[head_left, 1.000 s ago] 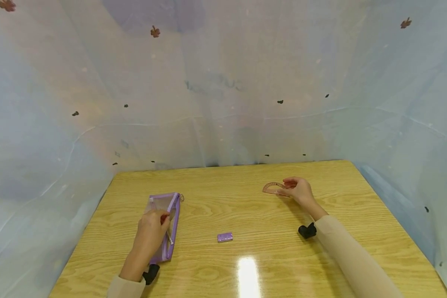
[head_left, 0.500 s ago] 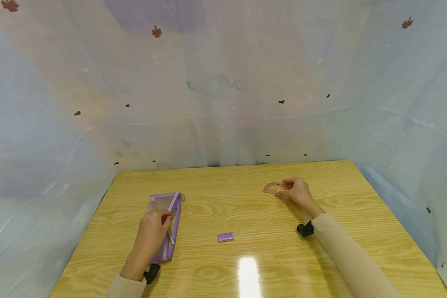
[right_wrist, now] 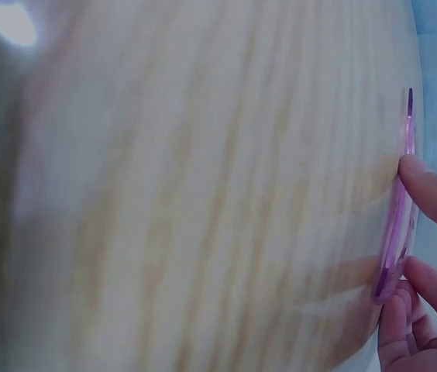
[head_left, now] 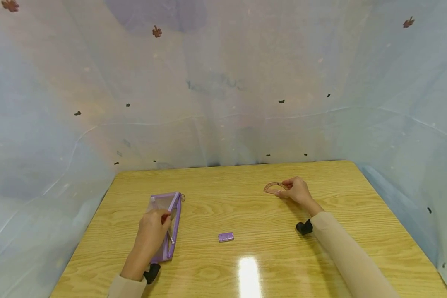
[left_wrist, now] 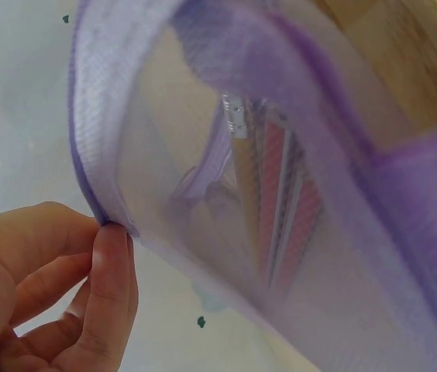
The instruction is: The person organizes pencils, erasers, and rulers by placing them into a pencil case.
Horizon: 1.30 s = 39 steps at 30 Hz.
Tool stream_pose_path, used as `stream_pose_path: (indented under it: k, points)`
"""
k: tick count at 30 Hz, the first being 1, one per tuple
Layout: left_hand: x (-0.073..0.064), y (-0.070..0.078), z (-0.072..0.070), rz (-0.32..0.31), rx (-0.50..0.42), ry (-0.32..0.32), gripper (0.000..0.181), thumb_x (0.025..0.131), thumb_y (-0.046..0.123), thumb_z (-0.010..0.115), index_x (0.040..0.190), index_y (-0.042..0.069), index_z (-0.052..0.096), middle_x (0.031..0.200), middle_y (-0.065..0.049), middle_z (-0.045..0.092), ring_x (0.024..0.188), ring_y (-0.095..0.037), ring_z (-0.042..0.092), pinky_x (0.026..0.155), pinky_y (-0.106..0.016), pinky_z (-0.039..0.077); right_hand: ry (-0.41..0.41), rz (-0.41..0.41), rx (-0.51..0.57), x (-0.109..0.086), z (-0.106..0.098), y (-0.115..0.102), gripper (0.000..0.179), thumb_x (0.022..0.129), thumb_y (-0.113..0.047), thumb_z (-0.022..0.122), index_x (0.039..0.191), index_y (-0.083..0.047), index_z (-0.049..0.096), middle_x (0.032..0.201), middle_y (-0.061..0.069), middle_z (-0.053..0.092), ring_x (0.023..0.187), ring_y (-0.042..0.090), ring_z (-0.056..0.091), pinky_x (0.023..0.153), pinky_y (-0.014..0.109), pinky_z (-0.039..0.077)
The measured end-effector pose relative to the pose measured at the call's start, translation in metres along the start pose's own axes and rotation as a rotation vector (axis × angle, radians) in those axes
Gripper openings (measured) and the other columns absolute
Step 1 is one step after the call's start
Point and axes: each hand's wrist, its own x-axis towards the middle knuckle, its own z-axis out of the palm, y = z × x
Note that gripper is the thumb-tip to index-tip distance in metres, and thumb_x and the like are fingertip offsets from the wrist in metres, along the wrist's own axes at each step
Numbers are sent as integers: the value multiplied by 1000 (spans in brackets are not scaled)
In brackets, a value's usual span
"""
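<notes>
On the left of the table, my left hand (head_left: 152, 229) pinches the edge of a purple-trimmed mesh pencil case (head_left: 176, 225) between thumb and fingers. In the left wrist view the case's mouth gapes, and a pencil with a metal ferrule (left_wrist: 238, 120) and pink-and-white striped sticks (left_wrist: 271, 182) show inside. Toward the back right, my right hand (head_left: 298, 192) pinches a clear pink protractor (head_left: 271, 188) at its right end. The right wrist view catches the protractor (right_wrist: 394, 225) nearly edge-on, with a finger and thumb on it. My left hand hides part of the case in the head view.
A small purple rectangular block (head_left: 226, 237) lies on the wood-grain table (head_left: 216, 198) between the hands. Behind the table hangs a pale patterned curtain (head_left: 223, 82). A ring pull (head_left: 183, 198) sticks out at the case's far corner.
My right hand has shifted slightly left, its fingers a little further over the protractor. The left hand keeps its pinch on the pencil case.
</notes>
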Motion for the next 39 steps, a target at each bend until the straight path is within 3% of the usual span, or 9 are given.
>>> stream_pose_path:
  k: [12, 23, 35, 39]
  points:
    - [0, 0, -1, -8, 3, -1, 8, 84, -4, 74, 91, -8, 74, 80, -16, 68, 67, -22, 64, 54, -30, 53, -5, 18, 9, 1, 0, 1, 51, 84, -14, 82, 122, 13, 62, 116, 27, 60, 105, 39, 56, 89, 50, 49]
    - [0, -1, 0, 5, 21, 16, 7, 83, -4, 75, 89, -8, 74, 77, -15, 67, 65, -20, 62, 54, -30, 52, 38, -6, 38, -1, -1, 2, 52, 79, -7, 84, 122, 11, 60, 110, 25, 60, 100, 37, 57, 87, 48, 49]
    - [-1, 0, -2, -19, -2, -7, 8, 85, -4, 73, 92, -8, 74, 81, -16, 68, 70, -23, 65, 56, -32, 54, 38, -91, 63, -2, -5, 8, 51, 78, 1, 83, 121, 12, 59, 106, 26, 59, 99, 40, 58, 87, 48, 49]
    - [0, 0, -3, -25, -2, -10, 9, 85, -4, 73, 93, -8, 74, 82, -16, 68, 70, -23, 65, 56, -32, 54, 29, -102, 98, -1, -8, 9, 50, 77, 4, 82, 122, 12, 59, 104, 26, 61, 96, 38, 59, 85, 43, 50]
